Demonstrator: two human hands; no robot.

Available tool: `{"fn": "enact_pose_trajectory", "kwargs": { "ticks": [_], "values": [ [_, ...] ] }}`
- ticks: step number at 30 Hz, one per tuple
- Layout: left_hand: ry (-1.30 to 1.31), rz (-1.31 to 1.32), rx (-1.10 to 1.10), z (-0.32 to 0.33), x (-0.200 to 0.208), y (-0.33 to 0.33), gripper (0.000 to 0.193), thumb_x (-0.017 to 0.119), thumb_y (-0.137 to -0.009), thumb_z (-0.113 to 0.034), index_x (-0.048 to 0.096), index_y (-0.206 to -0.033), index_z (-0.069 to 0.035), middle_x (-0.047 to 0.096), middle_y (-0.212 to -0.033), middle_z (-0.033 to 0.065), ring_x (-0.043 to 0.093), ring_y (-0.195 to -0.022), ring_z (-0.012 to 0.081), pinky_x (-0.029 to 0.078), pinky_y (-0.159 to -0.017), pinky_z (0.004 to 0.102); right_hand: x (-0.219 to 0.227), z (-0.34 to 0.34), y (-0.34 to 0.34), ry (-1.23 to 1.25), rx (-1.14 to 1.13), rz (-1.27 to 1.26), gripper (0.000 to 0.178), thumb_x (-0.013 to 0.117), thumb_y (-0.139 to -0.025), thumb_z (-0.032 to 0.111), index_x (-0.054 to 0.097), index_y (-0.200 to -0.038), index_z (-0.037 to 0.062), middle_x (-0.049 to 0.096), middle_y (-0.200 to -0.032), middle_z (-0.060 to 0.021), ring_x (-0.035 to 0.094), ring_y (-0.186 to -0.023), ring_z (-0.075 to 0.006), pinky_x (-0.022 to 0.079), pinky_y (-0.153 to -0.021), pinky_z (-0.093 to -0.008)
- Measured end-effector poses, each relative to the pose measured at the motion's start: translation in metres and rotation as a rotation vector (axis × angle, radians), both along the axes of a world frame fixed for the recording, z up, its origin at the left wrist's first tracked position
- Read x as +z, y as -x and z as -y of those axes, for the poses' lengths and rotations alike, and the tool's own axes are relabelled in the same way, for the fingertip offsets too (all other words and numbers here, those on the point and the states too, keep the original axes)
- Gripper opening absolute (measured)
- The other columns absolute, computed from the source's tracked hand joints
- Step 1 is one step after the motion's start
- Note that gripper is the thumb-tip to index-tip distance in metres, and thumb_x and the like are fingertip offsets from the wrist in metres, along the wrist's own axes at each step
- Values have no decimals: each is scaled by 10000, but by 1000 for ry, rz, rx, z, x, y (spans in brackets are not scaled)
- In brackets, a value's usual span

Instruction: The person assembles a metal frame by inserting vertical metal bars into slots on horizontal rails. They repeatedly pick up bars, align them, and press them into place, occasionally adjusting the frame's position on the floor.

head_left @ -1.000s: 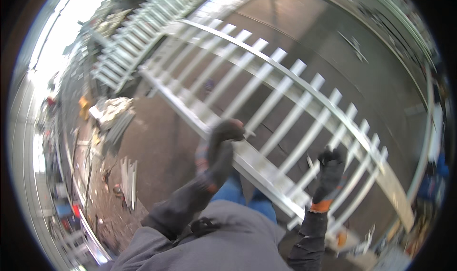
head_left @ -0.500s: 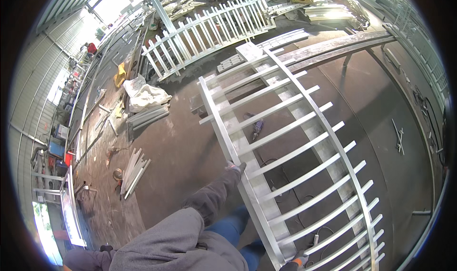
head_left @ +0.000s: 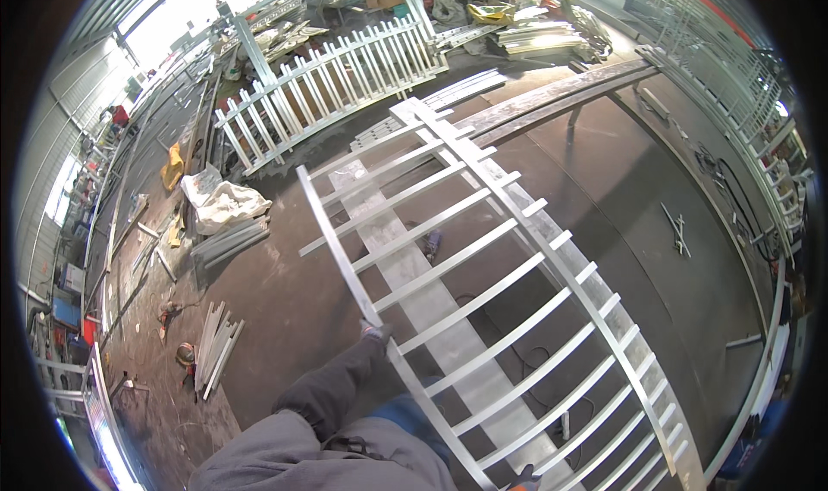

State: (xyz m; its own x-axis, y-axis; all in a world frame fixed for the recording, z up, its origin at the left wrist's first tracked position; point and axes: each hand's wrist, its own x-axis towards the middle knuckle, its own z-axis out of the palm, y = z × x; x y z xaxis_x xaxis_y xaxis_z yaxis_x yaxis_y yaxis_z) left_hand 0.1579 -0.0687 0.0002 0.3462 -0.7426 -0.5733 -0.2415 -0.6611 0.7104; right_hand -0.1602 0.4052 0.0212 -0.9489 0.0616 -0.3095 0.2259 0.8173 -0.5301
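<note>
Shifted toward the person since the earlier frame, the pale metal railing panel [head_left: 470,308] now leaves the near board [head_left: 405,271] bare beneath its bars, where half a second ago the near rail [head_left: 341,265] ran along that board. The panel lies slantwise, its near rail beyond the near board's left edge, on the person's side; the far board [head_left: 571,256] shows past the far rail, under the bar ends.

Left hand [head_left: 375,330], gloved, has its fingers closed around the near rail, about midway along it. Right hand [head_left: 524,481], dark with orange at the wrist, is cut off by the lower edge of view, close to the lower end of the near rail; whether it grips anything cannot be told.

Between the two boards, a purple-and-dark power tool [head_left: 432,245] lies on the brown floor [head_left: 285,293] below the bars, and a thin cable [head_left: 536,350] loops there too. To the left on the floor are a bundle of pale strips [head_left: 216,349], some grey tubes [head_left: 228,243] and a white sack [head_left: 226,202]. Farther back stands another slatted panel [head_left: 336,86]; behind its right end, any marking on a yellow sack [head_left: 492,14] is too small to read.
</note>
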Motion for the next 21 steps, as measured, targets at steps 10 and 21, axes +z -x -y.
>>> {"fn": "enact_pose_trajectory", "kwargs": {
  "ticks": [10, 21],
  "values": [
    [-73, -12, -99, -92, 53, -137, 682, 755, -734, -176, 338, -1235, 25, 594, -968, 218, 668, -759, 305, 583, -612, 438, 43, -123, -109, 128, -58, -21, 324, 749, -782, 207, 679, -952, -60, 719, -842, -159, 659, -733, -265, 514, -705, -394],
    [-297, -234, 40, -99, 37, -252, 265, 664, -841, -146, 543, -1018, 10, 599, -816, 133, 627, -764, 302, 548, -758, 470, 67, -160, -211, -17, -36, -53, 388, 745, -770, 343, 708, -997, 31, 710, -868, -207, 690, -845, -389, 534, -735, -437]
  ]
}}
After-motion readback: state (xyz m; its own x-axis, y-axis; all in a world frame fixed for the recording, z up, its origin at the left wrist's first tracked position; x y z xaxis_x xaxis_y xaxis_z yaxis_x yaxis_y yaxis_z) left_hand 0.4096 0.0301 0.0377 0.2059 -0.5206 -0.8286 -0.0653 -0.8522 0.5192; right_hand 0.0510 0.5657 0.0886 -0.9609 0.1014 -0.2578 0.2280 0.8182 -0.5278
